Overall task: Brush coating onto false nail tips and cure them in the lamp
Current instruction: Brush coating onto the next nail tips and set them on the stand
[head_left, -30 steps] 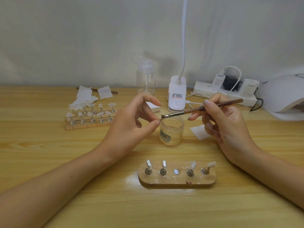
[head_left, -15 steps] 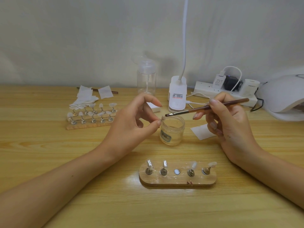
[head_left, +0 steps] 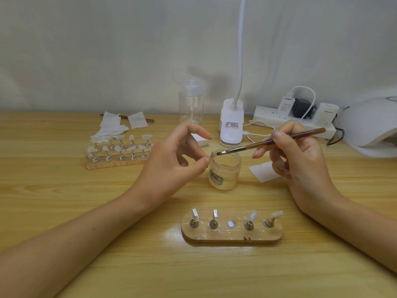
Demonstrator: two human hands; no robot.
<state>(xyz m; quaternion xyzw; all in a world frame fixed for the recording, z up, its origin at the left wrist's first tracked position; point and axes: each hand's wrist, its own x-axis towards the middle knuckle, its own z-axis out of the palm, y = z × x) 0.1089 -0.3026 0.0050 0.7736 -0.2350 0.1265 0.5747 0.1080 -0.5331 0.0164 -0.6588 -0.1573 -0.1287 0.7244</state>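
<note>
My left hand [head_left: 171, 162] pinches a small clear false nail tip [head_left: 213, 154] between thumb and a finger, just above the rim of an open clear jar [head_left: 224, 171]. My right hand [head_left: 300, 160] grips a brown brush [head_left: 270, 141] like a pen, its bristle end touching the nail tip. Close to me lies an oval wooden holder [head_left: 232, 233] with nail tips on metal stands and one bare magnet spot in its middle. The white curing lamp [head_left: 369, 127] sits at the far right.
A second wooden stand [head_left: 116, 163] with several nail tips is at the left, with white wipes [head_left: 111, 130] behind it. A clear pump bottle [head_left: 191, 104], a white clip lamp base [head_left: 231, 123] and a power strip [head_left: 290, 121] line the back. A white paper piece [head_left: 264, 173] lies by the jar.
The brush drew back to the right half a second ago, then came back so its bristles touch the nail tip again. My left hand has barely moved.
</note>
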